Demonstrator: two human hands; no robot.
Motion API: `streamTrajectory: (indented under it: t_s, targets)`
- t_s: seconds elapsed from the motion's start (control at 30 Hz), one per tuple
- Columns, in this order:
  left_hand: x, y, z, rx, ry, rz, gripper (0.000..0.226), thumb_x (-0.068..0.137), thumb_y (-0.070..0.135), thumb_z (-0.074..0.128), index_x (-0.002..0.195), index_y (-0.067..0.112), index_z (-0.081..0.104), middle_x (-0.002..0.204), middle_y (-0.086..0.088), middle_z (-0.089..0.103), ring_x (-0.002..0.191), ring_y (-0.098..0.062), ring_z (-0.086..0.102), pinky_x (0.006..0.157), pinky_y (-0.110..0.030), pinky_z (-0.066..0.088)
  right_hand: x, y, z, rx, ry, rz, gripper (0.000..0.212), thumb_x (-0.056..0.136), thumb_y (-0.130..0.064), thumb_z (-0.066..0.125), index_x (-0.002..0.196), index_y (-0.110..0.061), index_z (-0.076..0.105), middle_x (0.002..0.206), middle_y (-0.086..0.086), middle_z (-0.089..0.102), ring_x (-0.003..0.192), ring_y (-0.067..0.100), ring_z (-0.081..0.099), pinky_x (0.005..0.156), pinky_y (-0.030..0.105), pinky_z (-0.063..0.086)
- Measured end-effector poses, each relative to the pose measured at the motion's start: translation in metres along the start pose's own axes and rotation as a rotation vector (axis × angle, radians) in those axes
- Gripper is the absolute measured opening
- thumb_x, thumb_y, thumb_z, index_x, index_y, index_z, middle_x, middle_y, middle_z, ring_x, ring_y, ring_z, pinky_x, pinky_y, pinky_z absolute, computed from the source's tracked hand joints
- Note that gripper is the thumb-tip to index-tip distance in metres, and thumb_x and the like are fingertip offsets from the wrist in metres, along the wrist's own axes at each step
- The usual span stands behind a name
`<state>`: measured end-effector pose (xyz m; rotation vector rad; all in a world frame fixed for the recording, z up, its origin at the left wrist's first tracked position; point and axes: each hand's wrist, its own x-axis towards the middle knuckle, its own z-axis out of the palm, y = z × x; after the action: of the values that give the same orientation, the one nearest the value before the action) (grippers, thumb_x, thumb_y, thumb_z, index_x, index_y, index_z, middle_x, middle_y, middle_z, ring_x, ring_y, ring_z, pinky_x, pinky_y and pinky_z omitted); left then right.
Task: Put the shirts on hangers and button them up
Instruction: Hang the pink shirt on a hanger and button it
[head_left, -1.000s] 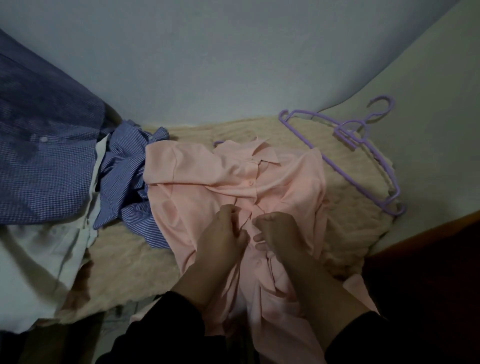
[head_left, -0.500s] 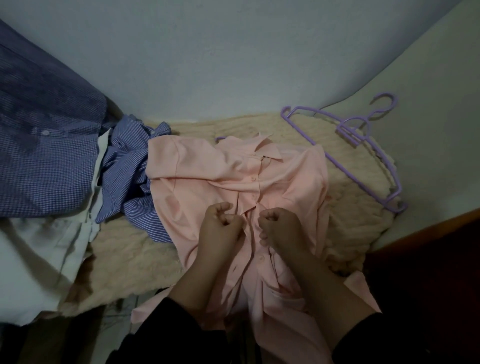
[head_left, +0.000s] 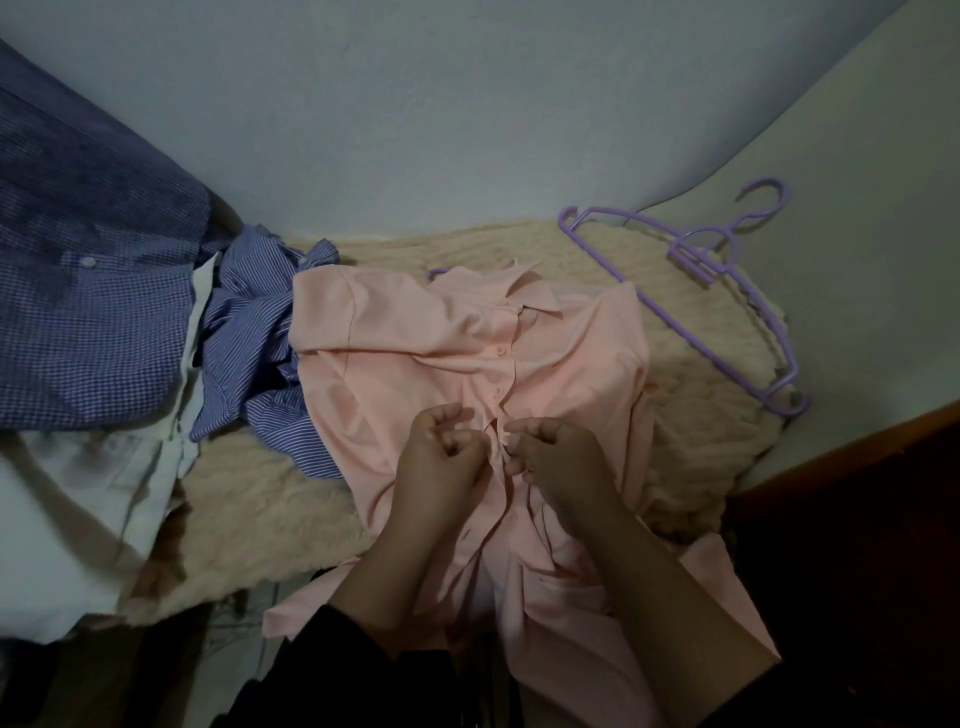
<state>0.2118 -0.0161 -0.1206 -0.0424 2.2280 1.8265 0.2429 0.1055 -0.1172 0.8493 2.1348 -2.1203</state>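
We have the pink shirt (head_left: 415, 353) spread front-up on the cream blanket (head_left: 270, 509), so its placket faces us for buttoning. Our left hand (head_left: 441, 457) and right hand (head_left: 558, 460) each pinch a placket edge, fingers curled, drawing them together below the fastened buttons. Spare purple hangers (head_left: 727, 296) wait nearby.

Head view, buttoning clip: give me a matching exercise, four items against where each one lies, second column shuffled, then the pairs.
Items:
1. pink shirt
2. striped blue shirt
3. purple hangers
4. checked blue shirt

Places:
A. far left, partly over white cloth
B. right edge of the beige blanket, near the wall
C. middle, under the left hand and right hand, both gripping its front edges
D. crumpled between the checked shirt and the pink one

Pairs: 1-C, 2-D, 3-B, 4-A
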Motion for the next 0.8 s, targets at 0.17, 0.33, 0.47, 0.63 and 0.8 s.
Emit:
streamTrajectory:
  t_s: [0.17, 0.33, 0.47, 0.63, 0.8]
  targets:
    - [0.0013, -0.0015, -0.0006, -0.004, -0.001, -0.007, 0.031, 0.076, 0.022, 0.064, 0.104, 0.029, 0.050, 0.067, 0.002, 0.066, 0.064, -0.014, 0.060, 0.081, -0.045, 0.051, 0.0019, -0.0024, 0.0016, -0.058, -0.003, -0.007, 0.014, 0.089, -0.004, 0.056, 0.089, -0.013, 0.068, 0.062, 0.000, 0.063, 0.053, 0.008, 0.057, 0.048, 0.010, 0.041]
    - [0.0007, -0.0020, -0.0001, -0.069, 0.035, -0.032, 0.038, 0.068, 0.033, 0.061, 0.103, 0.029, 0.051, 0.078, -0.006, 0.072, 0.081, -0.025, 0.070, 0.086, -0.052, 0.054, 0.0046, 0.0028, 0.0026, -0.177, 0.057, -0.044, 0.015, 0.089, -0.009, 0.058, 0.095, -0.013, 0.072, 0.071, -0.005, 0.067, 0.066, 0.010, 0.063, 0.062, 0.020, 0.048]
    - [0.0009, -0.0024, 0.0018, -0.040, 0.039, -0.036, 0.046, 0.059, 0.047, 0.061, 0.102, 0.032, 0.051, 0.083, -0.006, 0.072, 0.086, -0.023, 0.069, 0.087, -0.051, 0.053, 0.0053, 0.0053, 0.0068, -0.222, 0.075, -0.067, 0.013, 0.089, -0.016, 0.061, 0.091, -0.015, 0.074, 0.069, -0.005, 0.066, 0.070, 0.019, 0.063, 0.073, 0.034, 0.054]
    - [-0.0026, 0.0001, 0.0046, -0.029, 0.067, -0.039, 0.024, 0.079, 0.026, 0.062, 0.100, 0.031, 0.051, 0.087, -0.001, 0.072, 0.079, -0.016, 0.069, 0.083, -0.043, 0.056, 0.0034, 0.0007, 0.0065, -0.146, 0.023, -0.036, 0.015, 0.090, -0.008, 0.058, 0.094, -0.010, 0.072, 0.065, 0.001, 0.066, 0.056, 0.012, 0.060, 0.058, 0.026, 0.054]
    - [-0.0065, -0.0004, 0.0058, -0.055, 0.027, -0.041, 0.030, 0.086, 0.013, 0.068, 0.111, 0.014, 0.053, 0.075, -0.004, 0.070, 0.064, -0.011, 0.066, 0.069, -0.030, 0.056, 0.0010, -0.0045, 0.0081, -0.052, -0.032, 0.067, 0.015, 0.091, -0.003, 0.054, 0.088, -0.010, 0.067, 0.058, 0.007, 0.061, 0.047, 0.012, 0.054, 0.047, 0.018, 0.046]
